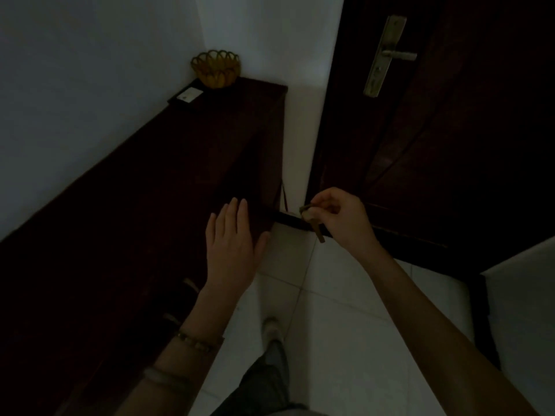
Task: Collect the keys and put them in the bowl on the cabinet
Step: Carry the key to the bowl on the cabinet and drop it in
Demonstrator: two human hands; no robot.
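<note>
The room is dim. My right hand (pixel 342 219) pinches a small bunch of brass-coloured keys (pixel 313 222), one key hanging down over the floor beside the cabinet's end. My left hand (pixel 232 246) is flat and open, fingers together, hovering at the dark wooden cabinet (pixel 168 187) near its front edge. A yellow woven bowl (pixel 215 68) stands at the far end of the cabinet top, against the wall corner, well beyond both hands. I cannot see what lies inside the bowl.
A small white card on a dark pad (pixel 188 95) lies left of the bowl. A dark door with a metal lever handle (pixel 387 55) stands to the right. White floor tiles (pixel 345 325) and my foot (pixel 271 327) are below.
</note>
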